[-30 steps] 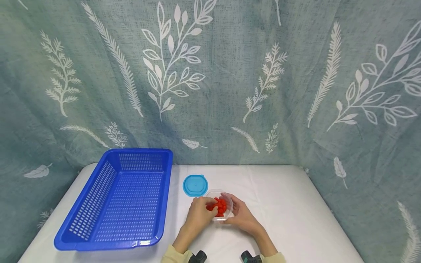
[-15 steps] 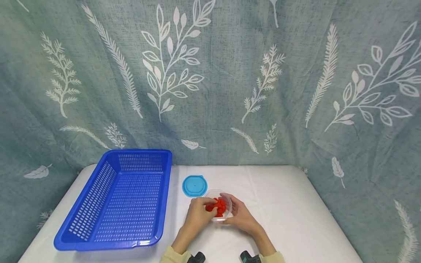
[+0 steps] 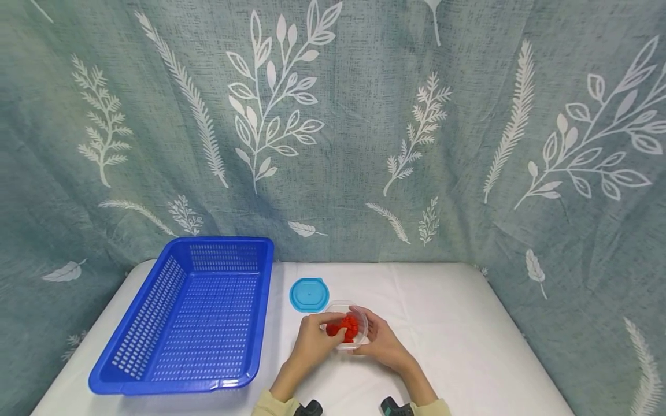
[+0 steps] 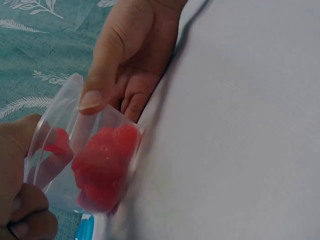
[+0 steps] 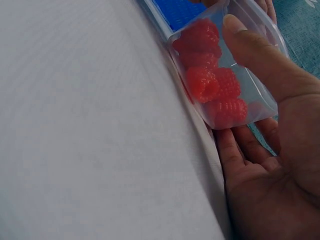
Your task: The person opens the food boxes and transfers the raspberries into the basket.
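Several red berries (image 5: 227,82) in clear container (image 5: 256,95) nr. blue lid (image 3: 309,294); L hand (image 3: 310,340) pinches one berry (image 4: 59,141), R hand (image 3: 385,342) grips container.

Container (image 5: 255,97): clear thin plastic, smooth, with glossy highlights
Raspberries (image 5: 202,82): bumpy and rough-skinned, with small moist-looking glints
Lid (image 3: 309,295): smooth blue plastic, low sheen
Basket (image 3: 182,387): blue perforated plastic, glossy along the rim
Worktop (image 3: 442,323): white cloth surface, matt, lightly creased
Curtain (image 3: 354,144): woven-looking printed cloth, matt, rippled
Sleeves (image 3: 274,405): pale yellowish cloth, matt
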The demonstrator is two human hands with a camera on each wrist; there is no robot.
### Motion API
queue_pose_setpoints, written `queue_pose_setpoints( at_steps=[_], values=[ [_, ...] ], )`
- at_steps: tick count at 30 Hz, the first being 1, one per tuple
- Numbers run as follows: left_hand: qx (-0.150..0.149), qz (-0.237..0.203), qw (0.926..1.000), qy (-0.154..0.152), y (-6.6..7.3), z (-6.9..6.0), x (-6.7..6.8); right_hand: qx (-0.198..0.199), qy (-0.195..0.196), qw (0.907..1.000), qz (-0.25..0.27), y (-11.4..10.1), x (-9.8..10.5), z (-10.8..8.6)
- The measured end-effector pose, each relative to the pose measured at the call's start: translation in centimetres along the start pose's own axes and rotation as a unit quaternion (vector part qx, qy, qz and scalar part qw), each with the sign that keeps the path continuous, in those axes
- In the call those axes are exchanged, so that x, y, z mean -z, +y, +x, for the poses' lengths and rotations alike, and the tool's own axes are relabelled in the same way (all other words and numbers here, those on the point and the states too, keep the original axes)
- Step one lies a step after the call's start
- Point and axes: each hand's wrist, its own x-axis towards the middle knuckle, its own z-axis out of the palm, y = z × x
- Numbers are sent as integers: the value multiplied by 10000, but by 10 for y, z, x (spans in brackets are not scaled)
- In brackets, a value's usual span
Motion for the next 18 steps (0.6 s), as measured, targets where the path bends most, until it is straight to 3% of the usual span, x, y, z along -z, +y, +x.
queue_pose_setpoints(
  at_steps=[7, 18],
  values=[
    [-410, 187, 9989, -121, -1, -3, 2, -6, -8, 10000, 52, 3, 2, 0],
    [-683, 151, 9974, 175, 2, -9, 4, -62, -2, 10000, 66, 2, 1, 1]
  ],
)
